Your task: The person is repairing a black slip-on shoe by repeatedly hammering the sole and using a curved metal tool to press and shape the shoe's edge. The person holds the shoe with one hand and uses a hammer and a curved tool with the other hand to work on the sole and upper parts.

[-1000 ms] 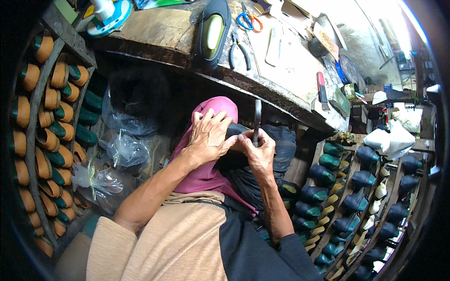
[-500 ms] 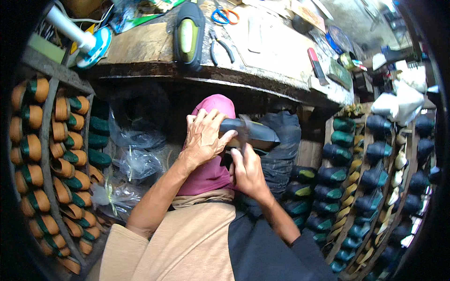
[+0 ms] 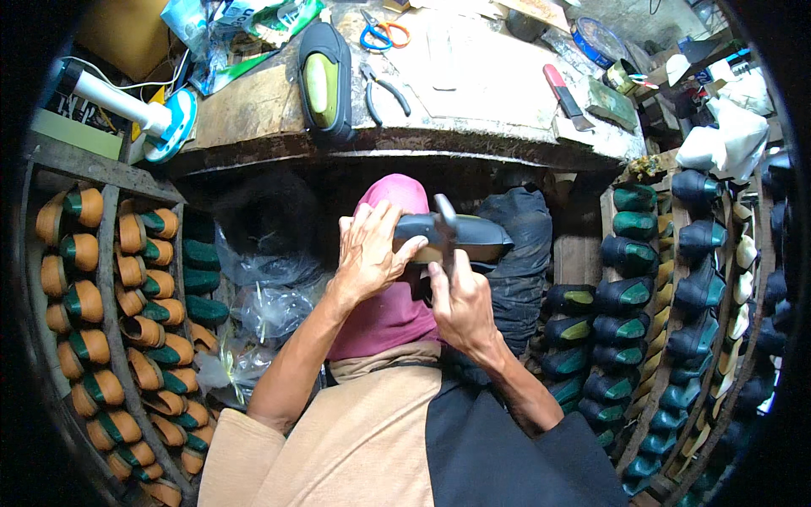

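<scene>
A dark shoe (image 3: 486,239) with a lighter brownish side lies crosswise over my lap, its pointed end to the right. My left hand (image 3: 370,252) presses over the shoe's left end, fingers bent around it and thumb along its side, against the pink cloth (image 3: 393,196) on my leg. A hammer (image 3: 444,217), slightly blurred, is gripped by its handle in my right hand (image 3: 466,306). Its head stands over the middle of the shoe; whether it touches cannot be told. My right palm hides most of the handle.
Ahead is a workbench (image 3: 498,110) with a dark-and-green shoe (image 3: 323,80), pliers (image 3: 382,93), scissors (image 3: 384,34) and a red-handled knife (image 3: 568,97). Racks of orange-and-green shoes (image 3: 87,297) stand left, dark shoes (image 3: 629,253) right. Clear plastic bags (image 3: 269,311) lie beside my left leg.
The hammer head shows more upright and higher over the shoe than before. My left hand keeps its hold on the shoe. The whole view has shifted a little.
</scene>
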The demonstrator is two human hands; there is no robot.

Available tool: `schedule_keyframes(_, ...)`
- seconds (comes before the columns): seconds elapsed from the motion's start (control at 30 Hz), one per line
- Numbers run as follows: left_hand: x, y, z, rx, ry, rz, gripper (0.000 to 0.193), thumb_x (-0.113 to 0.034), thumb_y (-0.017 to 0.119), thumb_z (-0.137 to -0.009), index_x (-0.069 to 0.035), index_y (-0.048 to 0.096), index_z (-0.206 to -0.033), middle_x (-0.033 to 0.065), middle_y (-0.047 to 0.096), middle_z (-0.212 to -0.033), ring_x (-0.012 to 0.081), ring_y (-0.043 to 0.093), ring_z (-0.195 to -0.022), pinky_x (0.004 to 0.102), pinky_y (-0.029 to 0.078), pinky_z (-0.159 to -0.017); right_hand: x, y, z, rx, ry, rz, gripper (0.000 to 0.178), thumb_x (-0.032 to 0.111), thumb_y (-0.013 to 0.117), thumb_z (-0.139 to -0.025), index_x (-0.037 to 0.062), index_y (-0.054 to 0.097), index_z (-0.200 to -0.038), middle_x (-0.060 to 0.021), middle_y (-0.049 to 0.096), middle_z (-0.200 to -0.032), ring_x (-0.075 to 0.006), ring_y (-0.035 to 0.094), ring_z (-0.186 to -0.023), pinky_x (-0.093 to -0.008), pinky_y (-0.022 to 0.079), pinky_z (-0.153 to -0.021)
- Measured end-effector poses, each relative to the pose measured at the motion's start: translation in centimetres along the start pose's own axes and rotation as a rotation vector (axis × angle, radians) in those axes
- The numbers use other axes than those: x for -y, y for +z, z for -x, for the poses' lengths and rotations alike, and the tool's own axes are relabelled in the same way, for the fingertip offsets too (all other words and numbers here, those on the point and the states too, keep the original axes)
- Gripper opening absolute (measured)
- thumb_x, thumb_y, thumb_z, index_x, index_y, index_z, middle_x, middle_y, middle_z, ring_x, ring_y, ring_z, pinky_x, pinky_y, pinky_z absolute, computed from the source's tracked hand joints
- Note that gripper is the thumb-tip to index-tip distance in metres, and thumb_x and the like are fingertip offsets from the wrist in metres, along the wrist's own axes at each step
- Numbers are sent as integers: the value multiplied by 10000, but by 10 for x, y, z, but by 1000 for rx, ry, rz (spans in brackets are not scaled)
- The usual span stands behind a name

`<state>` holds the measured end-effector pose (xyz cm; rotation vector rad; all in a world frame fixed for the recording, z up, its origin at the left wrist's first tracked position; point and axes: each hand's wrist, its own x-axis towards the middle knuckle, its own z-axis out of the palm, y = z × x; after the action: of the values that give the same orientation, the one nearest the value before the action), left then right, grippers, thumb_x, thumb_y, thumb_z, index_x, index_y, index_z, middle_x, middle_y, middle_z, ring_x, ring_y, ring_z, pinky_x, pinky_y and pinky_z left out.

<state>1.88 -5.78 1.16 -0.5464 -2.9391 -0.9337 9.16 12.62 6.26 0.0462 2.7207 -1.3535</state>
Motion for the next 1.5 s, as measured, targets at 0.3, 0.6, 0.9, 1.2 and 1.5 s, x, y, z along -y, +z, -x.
schedule_keyframes(0.3, -3, -19, 4, 29, 45, -69, 553, -340, 886, -931, -90, 696, -1386, 133, 689, -1211, 366, 652, -1113, 488, 501, -945, -25, 5, 4, 115, 57, -20, 222, 174, 615, -1132, -40, 561, -1105, -327, 675, -722, -542, 721, -696, -620, 532, -613)
schedule_keyframes(0.6, -41, -98, 18, -18, -45, 437, 542, 65, 896, -786, -38, 786, -1307, 110, 778, -1107, 221, 761, -1028, 365, 600, -952, -83, -59, 43, -164, 257, -277, 249, 243, 615, -1179, 31, 617, -1048, -45, 652, -647, -133, 616, -486, -318, 501, -465)
schedule_keyframes(0.9, -102, -116, -26, -71, 151, 618, 669, -89, 921, -807, -37, 693, -1433, 161, 814, -1192, 309, 797, -1062, 399, 631, -1007, -115, -46, 52, -115, 293, -789, 248, 250, 620, -1180, 31, 604, -1064, -76, 674, -717, -187, 666, -503, -299, 504, -440)
schedule_keyframes(1.2, -64, 68, 15, -7, -35, 1055, 1144, -378, 1026, -865, -46, 381, -1748, 179, 542, -1680, 303, 521, -1561, 463, 397, -1326, -99, -50, 56, -130, 405, -755, 245, 258, 631, -1177, 36, 609, -1076, -76, 679, -687, -181, 649, -476, -310, 466, -428)
schedule_keyframes(1.5, -26, 75, 24, 145, -178, 1142, 1067, -313, 980, -916, 7, 374, -1733, 178, 565, -1648, 266, 541, -1533, 397, 412, -1315, -99, -70, 110, -132, 398, -373, 248, 174, 636, -1161, 31, 433, -1170, -98, 645, -671, -188, 642, -485, -346, 522, -454)
